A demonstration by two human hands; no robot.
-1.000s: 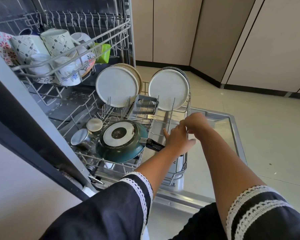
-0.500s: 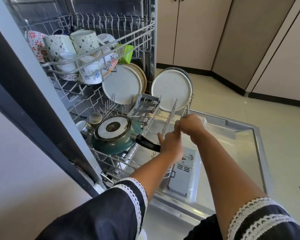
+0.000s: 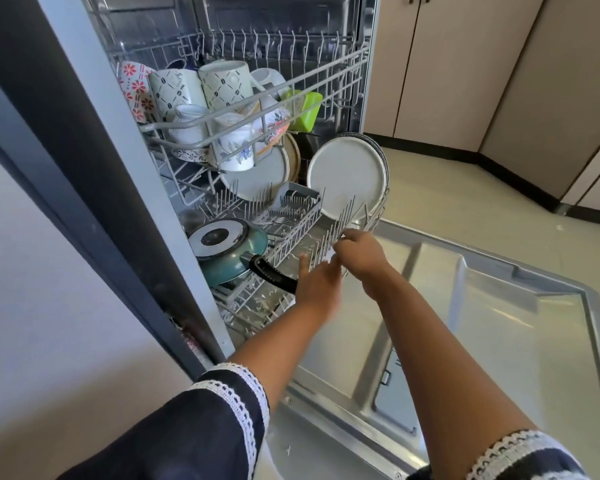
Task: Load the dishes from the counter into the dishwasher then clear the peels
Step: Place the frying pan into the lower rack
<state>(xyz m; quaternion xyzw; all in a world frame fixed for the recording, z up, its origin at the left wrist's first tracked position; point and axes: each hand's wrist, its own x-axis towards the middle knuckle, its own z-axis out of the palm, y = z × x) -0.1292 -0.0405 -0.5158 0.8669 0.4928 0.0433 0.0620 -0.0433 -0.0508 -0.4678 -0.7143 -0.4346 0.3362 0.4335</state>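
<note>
The dishwasher's lower rack (image 3: 376, 216) sits mostly inside the machine. It holds a teal frying pan (image 3: 230, 259) lying face down, a grey cutlery basket (image 3: 299, 201) and upright white plates (image 3: 347, 176). My right hand (image 3: 360, 253) curls its fingers over the rack's front rim. Just left of it, my left hand (image 3: 317, 287) touches the rack front with straight fingers, close to the pan's black handle (image 3: 274, 276). The upper rack (image 3: 257, 107) carries patterned mugs (image 3: 222, 81) and a green container (image 3: 305, 109).
The dishwasher door (image 3: 492, 327) lies folded down flat under my right forearm. A dark counter front (image 3: 66, 168) stands at the left. Beige cabinets (image 3: 447, 64) line the back and right, with tiled floor (image 3: 465, 192) between them and the door.
The lower rack has slid back into the dishwasher, uncovering more of the door. Both hands moved forward with its front rim.
</note>
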